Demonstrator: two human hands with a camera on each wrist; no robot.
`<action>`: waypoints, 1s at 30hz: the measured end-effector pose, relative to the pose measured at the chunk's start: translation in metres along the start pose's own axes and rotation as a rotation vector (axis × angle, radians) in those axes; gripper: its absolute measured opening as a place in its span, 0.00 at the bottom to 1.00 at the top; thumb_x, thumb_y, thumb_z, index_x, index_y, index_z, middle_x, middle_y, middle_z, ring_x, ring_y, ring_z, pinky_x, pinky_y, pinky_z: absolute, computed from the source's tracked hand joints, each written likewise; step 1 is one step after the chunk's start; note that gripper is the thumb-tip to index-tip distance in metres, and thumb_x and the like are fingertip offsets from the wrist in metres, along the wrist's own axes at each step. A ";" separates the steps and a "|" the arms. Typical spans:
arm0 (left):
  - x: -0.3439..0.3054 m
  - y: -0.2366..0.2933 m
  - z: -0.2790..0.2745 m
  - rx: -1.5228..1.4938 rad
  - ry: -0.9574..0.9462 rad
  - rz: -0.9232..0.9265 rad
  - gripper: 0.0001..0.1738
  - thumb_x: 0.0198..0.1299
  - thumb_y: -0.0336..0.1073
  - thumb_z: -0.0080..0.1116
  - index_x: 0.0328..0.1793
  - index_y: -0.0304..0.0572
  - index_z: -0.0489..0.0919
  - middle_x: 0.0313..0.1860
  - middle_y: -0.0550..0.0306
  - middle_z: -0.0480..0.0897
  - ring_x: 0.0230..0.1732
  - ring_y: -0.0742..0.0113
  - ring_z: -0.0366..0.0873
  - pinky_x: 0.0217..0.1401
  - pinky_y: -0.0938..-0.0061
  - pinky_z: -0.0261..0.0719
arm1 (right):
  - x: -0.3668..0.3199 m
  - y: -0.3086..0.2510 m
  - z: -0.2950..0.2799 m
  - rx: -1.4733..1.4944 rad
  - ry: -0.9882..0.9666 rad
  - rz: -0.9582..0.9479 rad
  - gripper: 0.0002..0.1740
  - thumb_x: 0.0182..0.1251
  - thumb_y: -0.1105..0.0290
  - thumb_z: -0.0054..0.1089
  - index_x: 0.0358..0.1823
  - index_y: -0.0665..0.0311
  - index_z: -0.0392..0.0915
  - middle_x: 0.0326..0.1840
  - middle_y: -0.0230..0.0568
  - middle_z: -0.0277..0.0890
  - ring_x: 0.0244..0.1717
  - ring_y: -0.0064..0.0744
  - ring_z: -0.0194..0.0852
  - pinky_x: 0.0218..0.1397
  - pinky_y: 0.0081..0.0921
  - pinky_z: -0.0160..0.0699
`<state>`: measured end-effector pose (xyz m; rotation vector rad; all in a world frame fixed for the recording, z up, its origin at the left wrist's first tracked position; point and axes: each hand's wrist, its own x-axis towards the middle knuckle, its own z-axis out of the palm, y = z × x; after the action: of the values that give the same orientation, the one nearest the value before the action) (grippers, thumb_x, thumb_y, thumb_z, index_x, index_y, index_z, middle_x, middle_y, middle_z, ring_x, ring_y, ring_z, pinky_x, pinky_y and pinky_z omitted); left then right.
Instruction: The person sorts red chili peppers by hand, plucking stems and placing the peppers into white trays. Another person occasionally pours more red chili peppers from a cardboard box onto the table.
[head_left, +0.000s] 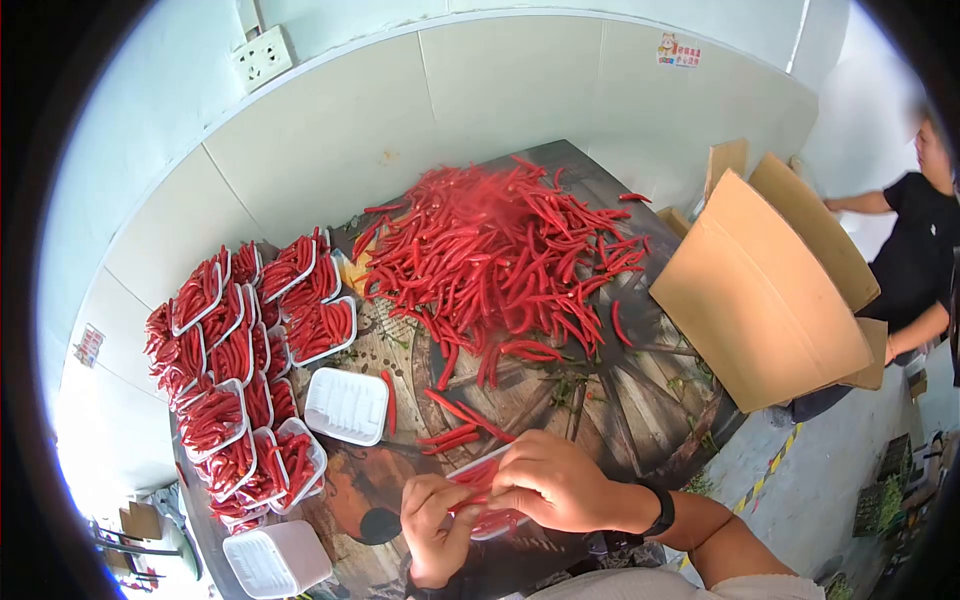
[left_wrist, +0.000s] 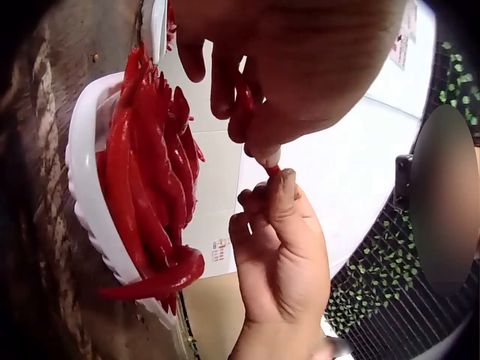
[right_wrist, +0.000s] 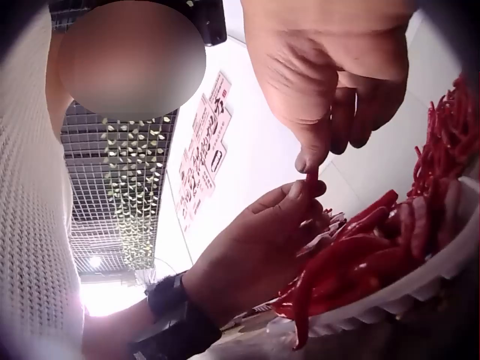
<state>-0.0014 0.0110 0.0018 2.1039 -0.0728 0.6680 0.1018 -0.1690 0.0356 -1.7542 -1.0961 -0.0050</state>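
Note:
Above a white tray (left_wrist: pixel 81 169) filled with red chili peppers (left_wrist: pixel 154 180), both hands meet fingertip to fingertip. The left hand (head_left: pixel 437 528) pinches one red chili pepper (left_wrist: pixel 273 171), part of which shows between its fingers in the left wrist view. From the other side, the right hand (head_left: pixel 562 488) pinches the same pepper between thumb and finger. Only a short red piece of it shows between the two hands in the right wrist view; fingers cover most of the rest. In the head view the hands overlap much of the filled tray.
A large heap of chili peppers (head_left: pixel 490 250) covers the table's back. Stacked filled trays (head_left: pixel 215 420) stand at the left, near an empty white tray (head_left: pixel 347 405) and a stack of empty trays (head_left: pixel 275 560). Cardboard boxes (head_left: pixel 760 300) and another person (head_left: pixel 915 240) are at the right.

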 end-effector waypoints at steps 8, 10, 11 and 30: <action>0.004 0.011 0.005 -0.048 -0.128 0.031 0.13 0.44 0.27 0.72 0.39 0.40 0.86 0.37 0.53 0.83 0.41 0.52 0.79 0.46 0.63 0.77 | -0.018 0.012 -0.013 0.277 -0.141 0.230 0.10 0.62 0.67 0.71 0.34 0.65 0.80 0.32 0.39 0.76 0.37 0.37 0.75 0.44 0.34 0.71; 0.004 0.011 0.005 -0.041 -0.165 0.023 0.12 0.46 0.30 0.73 0.39 0.39 0.86 0.37 0.53 0.83 0.42 0.53 0.79 0.47 0.63 0.76 | -0.025 0.013 -0.014 0.358 -0.183 0.295 0.10 0.63 0.67 0.71 0.35 0.65 0.80 0.32 0.37 0.76 0.36 0.33 0.74 0.42 0.31 0.70; 0.003 0.011 0.004 -0.040 -0.205 0.021 0.12 0.48 0.33 0.74 0.38 0.38 0.85 0.37 0.53 0.83 0.42 0.53 0.78 0.48 0.63 0.76 | -0.028 0.013 -0.015 0.431 -0.219 0.362 0.10 0.65 0.67 0.71 0.37 0.66 0.80 0.32 0.34 0.76 0.35 0.29 0.73 0.41 0.29 0.69; 0.001 0.001 0.003 0.064 0.045 -0.142 0.10 0.54 0.27 0.69 0.42 0.35 0.81 0.47 0.47 0.82 0.49 0.52 0.79 0.53 0.65 0.76 | -0.015 0.049 -0.106 -0.175 -0.002 0.489 0.45 0.61 0.57 0.75 0.73 0.70 0.61 0.67 0.56 0.68 0.61 0.46 0.74 0.58 0.41 0.80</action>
<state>0.0005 0.0082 0.0014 2.1317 0.1238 0.6385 0.1746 -0.2613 0.0422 -2.1415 -0.6595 0.2063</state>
